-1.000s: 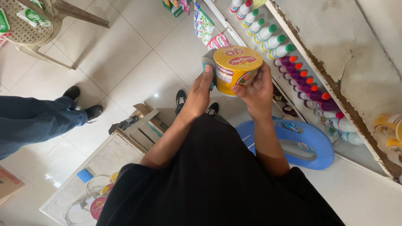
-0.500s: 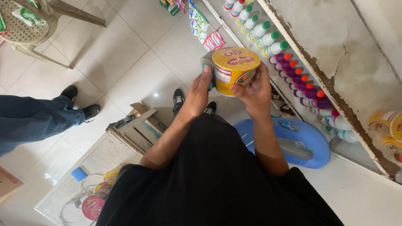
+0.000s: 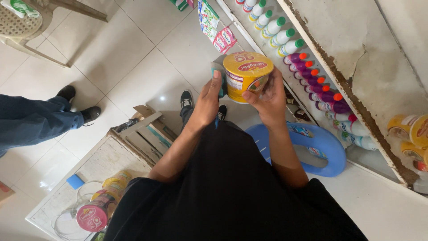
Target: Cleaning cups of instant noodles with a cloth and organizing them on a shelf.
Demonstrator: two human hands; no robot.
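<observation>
At upper centre of the frame, the yellow instant noodle cup (image 3: 246, 75) was gripped by the left hand (image 3: 207, 99) and right hand (image 3: 267, 100), as half a second earlier; little had shifted. White bottles (image 3: 273, 27) stood shelved beside it.

— Where's the cup (image 3: 246, 76)?
— Between the left hand (image 3: 206, 101) and the right hand (image 3: 269, 99), above the floor (image 3: 133, 58).
— And the bottles (image 3: 307, 73)?
— Rowed on the shelf (image 3: 356, 58) to the right, with the stool (image 3: 327, 147) beside its lower edge.
— Left?
— A chair (image 3: 26, 27) at the floor's far corner.
</observation>
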